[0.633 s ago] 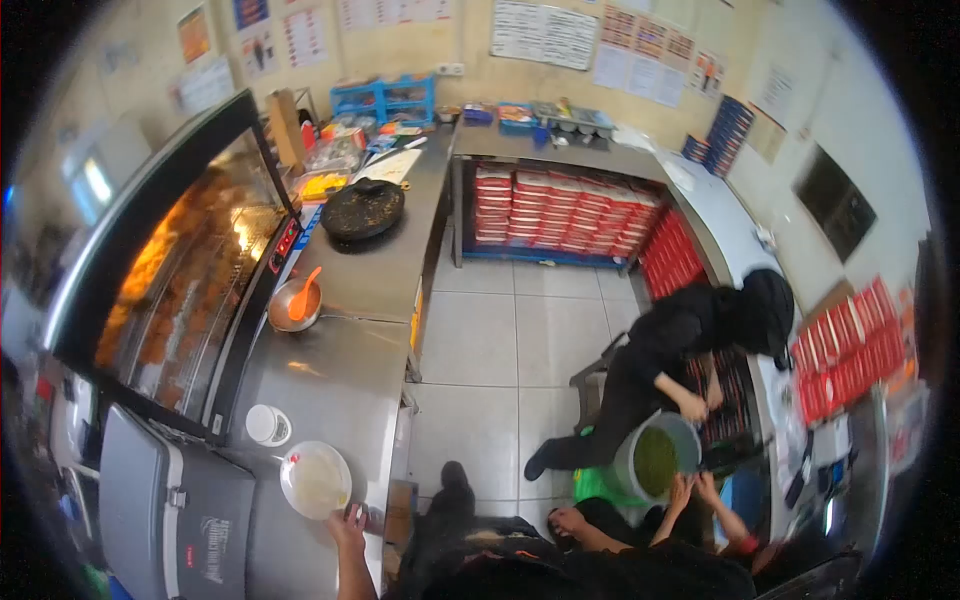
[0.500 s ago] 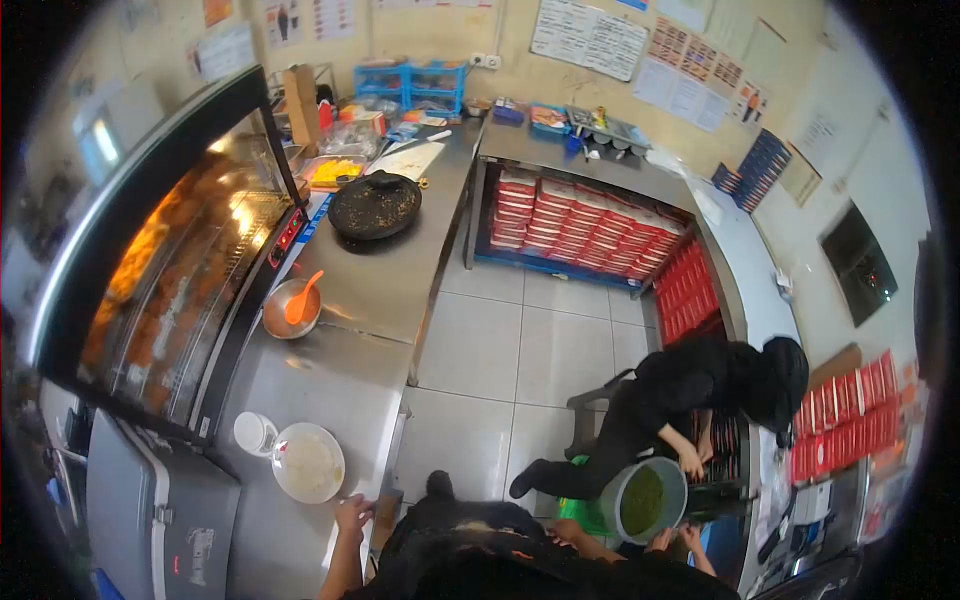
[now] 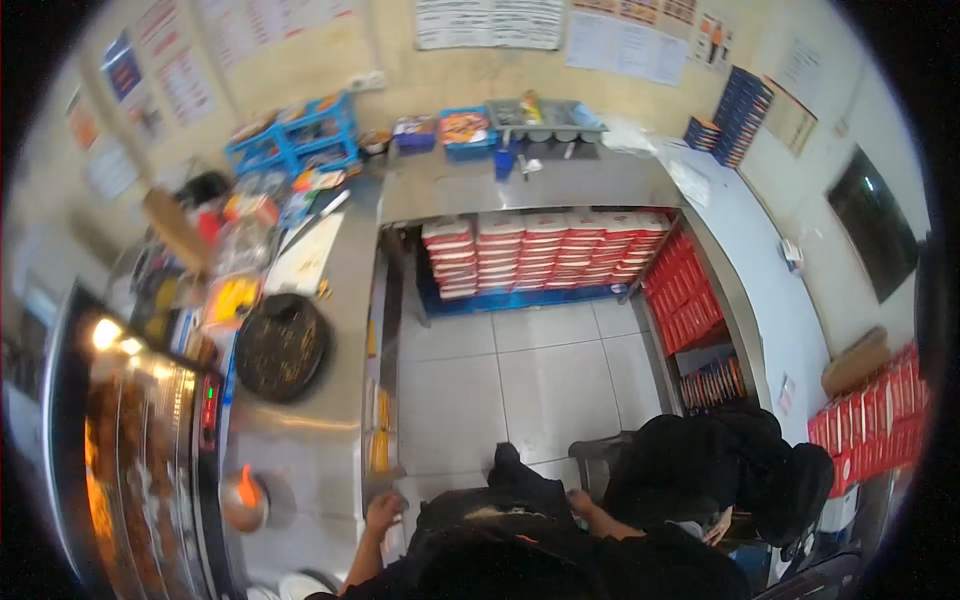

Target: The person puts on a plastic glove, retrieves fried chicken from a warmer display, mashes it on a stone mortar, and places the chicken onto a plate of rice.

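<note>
My left hand [image 3: 384,508] is beside the edge of the steel counter [image 3: 310,438]. It is blurred, and no object shows in it. My right hand [image 3: 580,504] hangs in front of my dark clothes, close to a dark stool [image 3: 596,462]; its fingers are mostly hidden. On the left counter, a metal bowl [image 3: 238,512] with an orange utensil [image 3: 248,487] stands ahead of a white bowl [image 3: 305,588], cut off by the frame's bottom. Farther along lies a round black pan [image 3: 283,350] with bits on it.
A person in black [image 3: 700,465] bends low at the right, by shelves. Red-and-white boxes [image 3: 545,255] fill the shelf under the far counter [image 3: 540,190]. A lit glass display warmer [image 3: 130,430] stands left. Tiled floor [image 3: 555,385] lies between the counters.
My view has swung and shifted forward; the pan and metal bowl now appear lower and farther left. The green-filled tub at the right has left view, and the co-worker bends lower.
</note>
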A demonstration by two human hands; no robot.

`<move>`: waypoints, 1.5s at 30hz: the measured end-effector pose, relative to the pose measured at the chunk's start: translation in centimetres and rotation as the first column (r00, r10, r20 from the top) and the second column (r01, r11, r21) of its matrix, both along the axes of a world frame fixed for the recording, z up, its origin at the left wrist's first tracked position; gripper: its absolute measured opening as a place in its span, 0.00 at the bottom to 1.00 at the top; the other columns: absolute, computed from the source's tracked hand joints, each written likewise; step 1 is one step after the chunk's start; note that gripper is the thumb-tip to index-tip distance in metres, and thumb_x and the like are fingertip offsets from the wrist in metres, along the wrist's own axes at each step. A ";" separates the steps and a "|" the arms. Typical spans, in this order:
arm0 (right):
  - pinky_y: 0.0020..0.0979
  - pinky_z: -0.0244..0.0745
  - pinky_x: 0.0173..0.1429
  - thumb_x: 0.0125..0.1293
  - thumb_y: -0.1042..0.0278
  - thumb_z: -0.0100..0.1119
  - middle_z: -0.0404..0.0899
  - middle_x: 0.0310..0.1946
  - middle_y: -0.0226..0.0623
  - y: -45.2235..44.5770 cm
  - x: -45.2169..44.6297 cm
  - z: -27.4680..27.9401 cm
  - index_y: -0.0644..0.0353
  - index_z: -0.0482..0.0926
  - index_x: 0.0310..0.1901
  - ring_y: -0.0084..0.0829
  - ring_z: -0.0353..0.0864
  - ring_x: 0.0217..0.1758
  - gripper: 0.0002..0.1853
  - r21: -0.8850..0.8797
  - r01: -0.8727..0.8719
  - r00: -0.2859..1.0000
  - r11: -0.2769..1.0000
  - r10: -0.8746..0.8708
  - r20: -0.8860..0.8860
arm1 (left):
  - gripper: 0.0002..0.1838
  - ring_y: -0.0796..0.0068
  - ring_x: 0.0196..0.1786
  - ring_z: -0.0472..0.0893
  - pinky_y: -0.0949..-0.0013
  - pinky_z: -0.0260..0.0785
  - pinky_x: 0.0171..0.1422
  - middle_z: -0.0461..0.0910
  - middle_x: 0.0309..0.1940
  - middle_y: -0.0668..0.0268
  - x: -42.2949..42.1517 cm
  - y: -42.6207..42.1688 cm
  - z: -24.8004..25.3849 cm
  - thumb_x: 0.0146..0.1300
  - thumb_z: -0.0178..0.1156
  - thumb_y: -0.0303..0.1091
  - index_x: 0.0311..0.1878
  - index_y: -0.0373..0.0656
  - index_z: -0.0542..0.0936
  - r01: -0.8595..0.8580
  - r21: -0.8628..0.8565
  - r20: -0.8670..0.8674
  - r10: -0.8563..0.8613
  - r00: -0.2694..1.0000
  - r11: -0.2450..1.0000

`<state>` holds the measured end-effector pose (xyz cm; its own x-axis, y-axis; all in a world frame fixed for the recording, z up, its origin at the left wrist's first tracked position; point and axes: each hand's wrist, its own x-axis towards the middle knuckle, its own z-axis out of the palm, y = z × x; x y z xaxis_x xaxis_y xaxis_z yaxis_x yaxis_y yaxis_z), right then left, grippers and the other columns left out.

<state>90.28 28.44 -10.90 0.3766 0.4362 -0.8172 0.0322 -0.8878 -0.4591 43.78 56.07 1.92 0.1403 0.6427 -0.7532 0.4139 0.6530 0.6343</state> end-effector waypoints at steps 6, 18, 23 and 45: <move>0.35 0.80 0.38 0.68 0.47 0.65 0.86 0.31 0.39 19.6 15.9 3.0 0.64 0.86 0.40 0.32 0.84 0.31 0.22 -0.039 -0.585 0.805 0.810 0.586 0.097 | 0.25 0.63 0.42 0.84 0.63 0.78 0.48 0.83 0.40 0.58 3.6 6.6 -10.8 0.70 0.59 0.42 0.65 0.40 0.75 0.639 0.336 -0.253 -0.587 0.769 0.692; 0.27 0.77 0.42 0.72 0.47 0.65 0.86 0.41 0.26 71.4 10.2 12.5 0.53 0.85 0.56 0.20 0.80 0.39 0.21 0.415 -0.796 0.397 0.441 0.897 -0.193 | 0.24 0.69 0.44 0.84 0.65 0.80 0.40 0.87 0.39 0.63 13.0 26.4 -15.5 0.64 0.63 0.32 0.65 0.42 0.77 0.341 0.570 -0.084 -0.360 0.929 0.748; 0.30 0.80 0.46 0.69 0.56 0.68 0.87 0.39 0.29 97.0 2.4 22.4 0.56 0.88 0.46 0.21 0.83 0.41 0.13 0.514 -0.835 0.201 0.196 0.978 -0.047 | 0.24 0.69 0.49 0.84 0.61 0.77 0.49 0.85 0.46 0.63 18.8 30.1 -2.2 0.67 0.62 0.35 0.66 0.45 0.77 -0.661 -0.035 0.128 0.660 0.741 0.749; 0.42 0.75 0.55 0.57 0.68 0.60 0.85 0.42 0.35 144.6 -25.3 23.1 0.49 0.89 0.35 0.37 0.81 0.54 0.09 -0.419 -0.285 -0.438 -0.862 -0.272 0.857 | 0.22 0.60 0.57 0.84 0.60 0.77 0.59 0.86 0.53 0.55 38.4 24.6 0.3 0.66 0.67 0.42 0.60 0.44 0.82 -0.674 0.223 -0.467 0.684 0.560 0.704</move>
<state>65.01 173.03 12.25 -0.9860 -0.1291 -0.1052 -0.1527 0.9530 0.2618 82.22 80.64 2.22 -0.7174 0.4058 -0.5662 0.0974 0.8633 0.4952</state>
